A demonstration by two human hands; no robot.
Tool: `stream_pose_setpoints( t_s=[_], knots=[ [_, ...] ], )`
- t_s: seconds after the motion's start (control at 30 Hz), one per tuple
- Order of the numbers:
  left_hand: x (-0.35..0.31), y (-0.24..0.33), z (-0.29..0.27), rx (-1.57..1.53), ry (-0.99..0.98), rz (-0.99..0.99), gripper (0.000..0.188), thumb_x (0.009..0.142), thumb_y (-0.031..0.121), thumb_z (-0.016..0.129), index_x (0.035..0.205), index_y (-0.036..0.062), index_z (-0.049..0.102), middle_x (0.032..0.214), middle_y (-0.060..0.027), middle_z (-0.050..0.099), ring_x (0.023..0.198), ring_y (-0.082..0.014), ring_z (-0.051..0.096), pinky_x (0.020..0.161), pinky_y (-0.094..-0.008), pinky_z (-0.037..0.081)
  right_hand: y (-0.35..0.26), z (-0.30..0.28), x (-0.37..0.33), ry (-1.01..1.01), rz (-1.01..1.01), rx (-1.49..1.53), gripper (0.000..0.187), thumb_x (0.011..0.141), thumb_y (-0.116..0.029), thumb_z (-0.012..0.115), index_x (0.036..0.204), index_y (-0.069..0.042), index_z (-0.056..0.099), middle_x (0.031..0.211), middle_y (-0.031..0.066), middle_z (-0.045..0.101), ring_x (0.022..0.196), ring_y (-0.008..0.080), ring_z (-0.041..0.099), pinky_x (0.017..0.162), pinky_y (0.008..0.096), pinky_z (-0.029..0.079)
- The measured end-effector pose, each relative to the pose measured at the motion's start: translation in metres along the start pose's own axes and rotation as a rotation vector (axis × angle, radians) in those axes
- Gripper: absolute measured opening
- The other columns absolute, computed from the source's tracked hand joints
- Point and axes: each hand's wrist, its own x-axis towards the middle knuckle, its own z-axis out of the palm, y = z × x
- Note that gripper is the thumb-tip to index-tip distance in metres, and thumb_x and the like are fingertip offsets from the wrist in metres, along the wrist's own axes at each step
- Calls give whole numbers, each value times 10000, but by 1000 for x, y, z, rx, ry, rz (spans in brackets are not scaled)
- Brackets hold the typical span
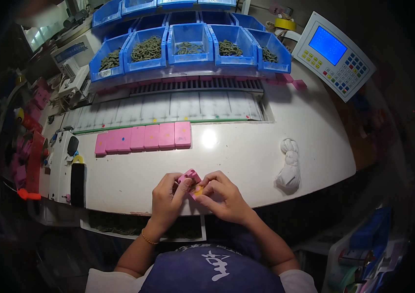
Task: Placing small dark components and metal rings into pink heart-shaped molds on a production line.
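Note:
Both of my hands are closed on one small pink rubber mould (191, 175), held near the table's front edge. My left hand (167, 198) grips it from the left, thumb across its face. From the right, the fingertips of my right hand (222, 199) pinch its lower part, beside a yellow patch (198, 190). The mould appears bent or parted, with notches along its upper end; my fingers hide much of it. Further off, to the left, several more pink moulds (138, 138) lie side by side in a row.
Blue bins (190, 56) with dark green looped pieces stand at the back. Before them is a long pale panel (168, 107). A keypad console (334, 54) is at right, and a knotted white cloth bag (290, 163) lies below it. A black pad (78, 184) sits left.

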Motion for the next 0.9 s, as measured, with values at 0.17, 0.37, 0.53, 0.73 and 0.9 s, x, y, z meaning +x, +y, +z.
stream_pose_setpoints(
  t_s=[0.17,0.37,0.53,0.73,0.9],
  knots=[
    [2,1,-14,82,-134,-26,292,1002,245,541,855,-3,586,710,-168,584,595,-313,569,575,-384,454,-11,-8,-3,118,-170,-602,152,806,-16,675,944,-39,617,1045,114,568,921,307,566,814,388,475],
    [2,1,8,-96,-187,8,389,1041,278,444,805,-14,548,665,-168,537,574,-310,526,567,-391,425,9,-1,-7,38,-1,-555,222,822,12,610,1040,-17,578,1031,138,562,899,308,568,760,394,489],
    [-4,-18,20,-251,-216,-94,430,1055,292,393,806,-15,563,689,-158,548,616,-290,527,605,-361,424,7,-13,0,83,305,31,155,984,-134,580,1039,9,596,1033,85,582,942,156,574,815,286,476],
    [-2,-14,26,-168,-254,-45,396,1044,288,402,835,17,600,748,-138,590,688,-290,489,700,-390,404,30,-6,2,167,211,51,212,981,-206,615,994,5,598,970,78,556,814,150,567,744,273,473],
    [2,2,27,48,-250,68,337,1020,269,439,844,42,616,720,-119,577,659,-290,452,688,-398,370,10,-7,-2,203,270,12,265,958,-246,656,915,1,568,921,76,534,720,163,544,655,285,463]
  ],
)
